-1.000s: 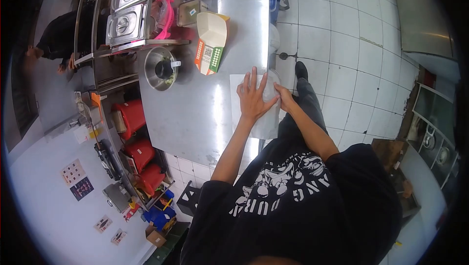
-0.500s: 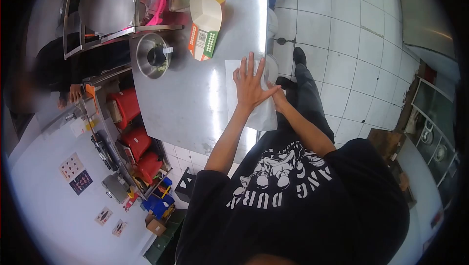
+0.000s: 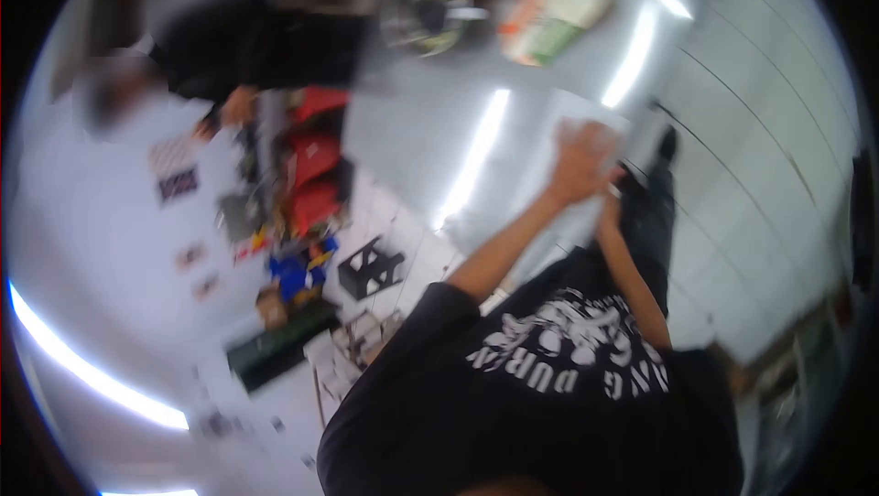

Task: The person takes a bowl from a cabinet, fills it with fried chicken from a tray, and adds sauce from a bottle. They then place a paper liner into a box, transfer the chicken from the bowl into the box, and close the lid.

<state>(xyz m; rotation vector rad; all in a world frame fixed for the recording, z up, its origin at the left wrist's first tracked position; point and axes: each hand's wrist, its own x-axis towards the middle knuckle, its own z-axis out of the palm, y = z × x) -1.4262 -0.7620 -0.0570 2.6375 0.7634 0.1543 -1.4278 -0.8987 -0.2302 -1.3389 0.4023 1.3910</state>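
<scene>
White sheets, paper or thin plastic, [image 3: 571, 108] lie at the edge of the steel table [image 3: 412, 134]. My left hand [image 3: 584, 162] rests on them, palm down, its fingers stretched out and smeared by motion. Close beside it, lower at the table edge, is my right hand [image 3: 612, 203]. Its fingers are blurred and partly hidden, so I cannot make out whether it grips the sheets. Farther up the table stands an open cardboard food box [image 3: 563, 2] with orange and green panels.
A steel bowl [image 3: 392, 27] with a dark object inside stands left of the box. Another person's hand [image 3: 240, 105] shows at the left. Red containers [image 3: 311, 162] line a rack beyond the table, and a black stool [image 3: 371, 267] stands on the tiled floor.
My view has swung, so the table, box and bowl appear higher and farther right, all blurred. My left hand still lies on the white sheets, with my right hand beside it.
</scene>
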